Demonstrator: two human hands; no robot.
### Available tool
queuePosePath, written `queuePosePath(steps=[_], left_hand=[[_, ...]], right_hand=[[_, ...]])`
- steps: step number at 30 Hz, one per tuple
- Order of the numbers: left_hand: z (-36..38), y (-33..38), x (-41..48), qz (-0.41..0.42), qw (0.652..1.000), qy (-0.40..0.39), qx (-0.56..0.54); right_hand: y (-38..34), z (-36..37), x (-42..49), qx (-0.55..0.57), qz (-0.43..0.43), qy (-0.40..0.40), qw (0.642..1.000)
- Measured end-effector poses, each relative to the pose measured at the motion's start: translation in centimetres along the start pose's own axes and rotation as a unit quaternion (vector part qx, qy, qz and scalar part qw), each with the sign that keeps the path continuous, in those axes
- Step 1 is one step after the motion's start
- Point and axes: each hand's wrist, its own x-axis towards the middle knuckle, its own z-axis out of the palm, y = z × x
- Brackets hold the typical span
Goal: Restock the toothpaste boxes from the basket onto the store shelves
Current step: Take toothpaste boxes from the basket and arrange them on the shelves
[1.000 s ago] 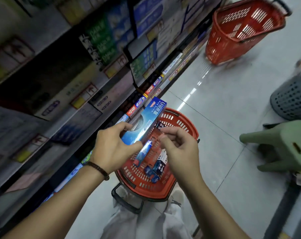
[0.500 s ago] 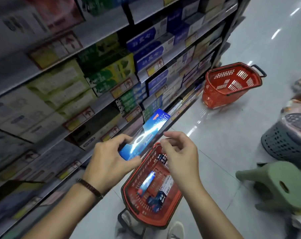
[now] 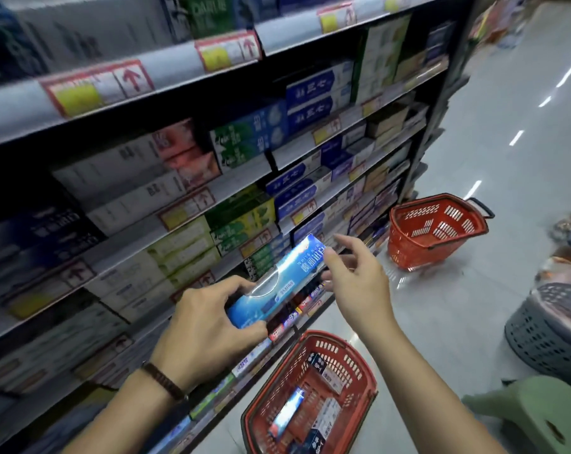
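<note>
A long blue toothpaste box (image 3: 279, 281) lies slanted in front of the shelves (image 3: 185, 178). My left hand (image 3: 205, 326) grips its near end, fingers over the top and thumb underneath. My right hand (image 3: 356, 280) is at the far end, fingers loosely spread, a fingertip touching the box's corner. Below, a red basket (image 3: 362, 378) on the floor holds several more toothpaste boxes (image 3: 289, 412). The shelves are packed with rows of toothpaste boxes in white, green and blue.
A second red basket (image 3: 436, 229) stands further down the aisle by the shelf end. A grey mesh bin (image 3: 549, 332) and a green plastic stool (image 3: 539, 421) sit on the right. Open grey floor lies between them and the shelves.
My view has swung up from the basket to the shelves. Both hands have lifted the blue box up and towards the shelves, and my right hand has opened out at its far end.
</note>
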Motion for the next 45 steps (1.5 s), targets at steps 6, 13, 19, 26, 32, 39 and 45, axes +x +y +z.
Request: queuePosePath(steps=[6, 13, 19, 26, 32, 39, 45], left_hand=[[-4.1, 2.6, -0.7, 0.013, 1.0, 0.025, 0.007], [-8.9, 5.0, -2.3, 0.014, 0.998, 0.055, 0.029], [-12.4, 4.9, -3.8, 0.004, 0.995, 0.094, 0.038], [-14.2, 4.0, -6.6, 0.002, 0.987, 0.163, -0.009], [-15.2, 1.9, -8.8, -0.093, 0.937, 0.265, -0.208], [-18.3, 0.6, -11.1, -0.112, 0.877, 0.361, -0.296], [-21.9, -0.1, -12.0, -0.1, 0.856, 0.398, -0.313]], right_hand=[[-4.5, -0.2, 0.4, -0.015, -0.033, -0.006, 0.999], [-9.4, 0.3, -0.3, 0.037, -0.041, -0.051, 0.997], [-12.8, 1.6, -1.3, 0.109, -0.058, -0.078, 0.989], [-15.0, 3.5, -3.0, 0.174, -0.051, -0.1, 0.978], [-17.3, 5.5, -4.5, 0.207, -0.056, -0.121, 0.969], [-20.2, 9.1, -7.2, 0.25, -0.067, -0.164, 0.952], [-22.6, 12.4, -8.5, 0.278, -0.077, -0.198, 0.937]])
